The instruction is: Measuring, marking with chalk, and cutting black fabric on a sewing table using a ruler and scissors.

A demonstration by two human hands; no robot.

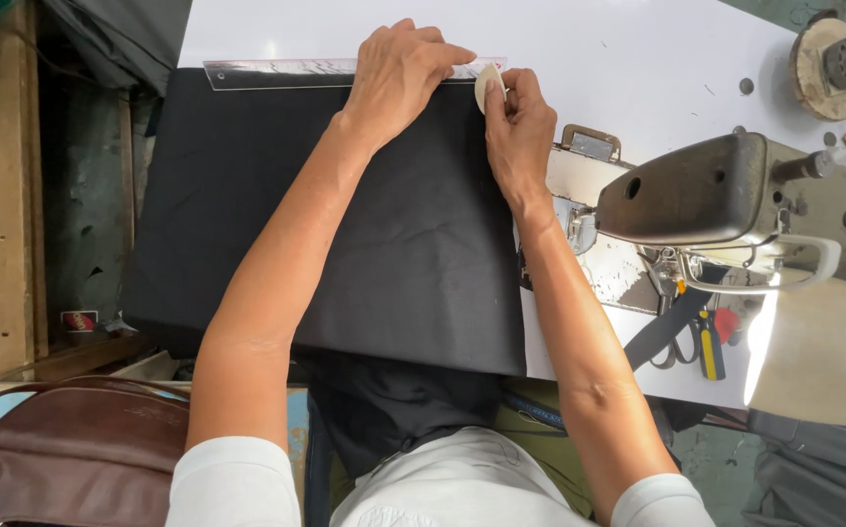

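Both arms are reaching forward from the bottom of the view, bare below short white sleeves, converging at the far edge of the black fabric (345,215). The left hand (398,73) is lying palm-down, fingers together and stretched flat toward the right, pressing on the clear ruler (276,73). No closed grip there, just a flat hold-down: fingers extended, resting on the ruler and the cloth edge. The right hand (520,127) is sitting just beside it, wrist bent, thumb and fingertips pinched tight on a small piece of tailor's chalk (487,86). The chalk is a pale cream disc, thin and rounded, its edge touching the fabric right at the ruler's right end.

The ruler is a long transparent plastic strip, glossy with glare, lying along the top edge of the fabric. The fabric is matte black woven cloth, folded into a rectangle with faint creases, covering the left part of the white table (638,49) and draping off the near edge. The table is smooth and white with a few marks.

To the right, a worn metal sewing machine (686,190) is standing, chipped paint on its bed. Scissors (681,346) with dark handles are lying near its base. A brown leather bag (71,449) is sitting at the lower left.
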